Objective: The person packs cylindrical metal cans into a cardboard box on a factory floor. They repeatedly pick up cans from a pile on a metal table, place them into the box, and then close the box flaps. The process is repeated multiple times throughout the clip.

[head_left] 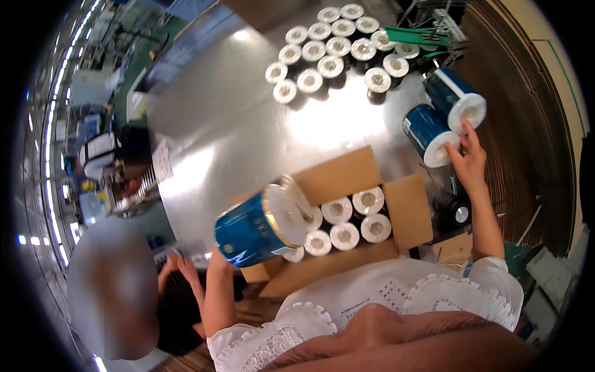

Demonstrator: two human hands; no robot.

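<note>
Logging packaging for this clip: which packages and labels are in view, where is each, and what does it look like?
Cardboard box: open, brown, at the table's near edge, white-topped cans inside.
Blue can: in the left hand, tilted over the box, blue label, white lid.
Two blue cans: at the right, on their sides; the right hand touches the nearer one.
Cluster of cans: table's far end, upright, white tops.
</note>
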